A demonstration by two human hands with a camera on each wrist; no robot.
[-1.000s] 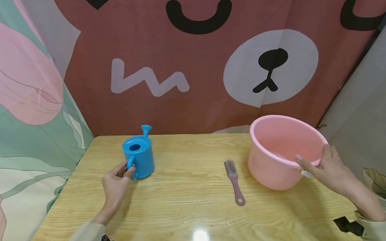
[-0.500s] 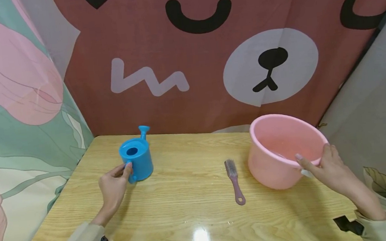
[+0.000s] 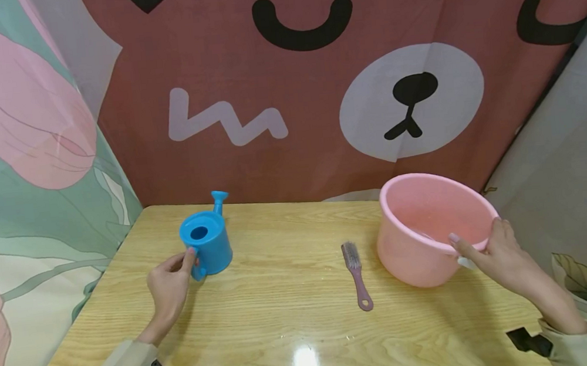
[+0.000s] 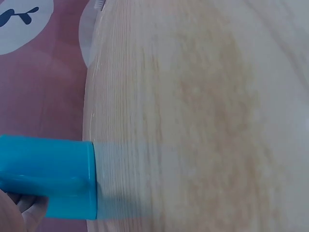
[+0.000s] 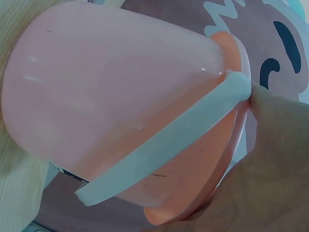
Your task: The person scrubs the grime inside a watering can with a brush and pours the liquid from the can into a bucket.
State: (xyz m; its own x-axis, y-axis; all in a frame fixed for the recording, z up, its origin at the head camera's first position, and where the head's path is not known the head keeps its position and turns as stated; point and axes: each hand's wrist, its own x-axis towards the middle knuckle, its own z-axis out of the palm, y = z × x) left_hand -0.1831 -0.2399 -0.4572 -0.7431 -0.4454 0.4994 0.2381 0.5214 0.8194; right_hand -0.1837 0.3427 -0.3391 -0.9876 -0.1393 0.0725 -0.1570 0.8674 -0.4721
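Note:
My left hand (image 3: 169, 286) pinches the handle of a blue toy watering can (image 3: 213, 246) at the table's far left. The can's spout points toward the back, and its round top opening faces up. In the left wrist view the side of the watering can (image 4: 58, 159) fills the lower left corner, fingers tucked behind its handle. On the right, my right hand (image 3: 508, 262) grips the rim of a pink bucket (image 3: 412, 254), thumb over the near edge. Close up, the right wrist view has the bucket's white carry handle (image 5: 164, 140) lying across its side.
A purple hairbrush (image 3: 357, 277) lies on the wooden table (image 3: 282, 290) just left of the bucket, bristles up and handle toward me. A curtain (image 3: 313, 163) with a bear face hangs behind the table's back edge. Patterned cloths hang at both sides.
My left hand has shifted slightly left and nearer to me with the watering can, whose top has turned a little toward me. The right hand, bucket and hairbrush have stayed put.

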